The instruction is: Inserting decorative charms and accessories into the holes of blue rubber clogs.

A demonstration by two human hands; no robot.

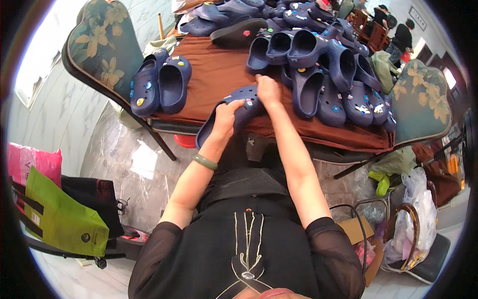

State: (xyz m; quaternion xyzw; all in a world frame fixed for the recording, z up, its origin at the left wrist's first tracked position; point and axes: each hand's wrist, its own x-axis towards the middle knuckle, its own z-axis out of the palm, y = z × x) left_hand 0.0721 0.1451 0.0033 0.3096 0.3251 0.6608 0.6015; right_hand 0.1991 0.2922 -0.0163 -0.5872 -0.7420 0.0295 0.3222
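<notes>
A navy blue clog (244,113) with round holes and small charms lies tilted across the front edge of the brown cloth-covered surface. My left hand (227,119) grips its side, the thumb resting near a charm on the upper. At the clog's toe end, my right hand (269,91) is closed, its fingertips curled inward; part of the clog is hidden behind it. To the left stands a pair of navy clogs (174,84) decorated with charms. Right of my hands, several more navy clogs (307,87) are heaped together.
Floral-backed chairs flank the work surface, one left (102,42) and one right (420,99). More clogs (224,12) pile up at the back. A green bag (64,214) stands at lower left, a clear plastic bag (418,199) at lower right. People (401,37) are far off at upper right.
</notes>
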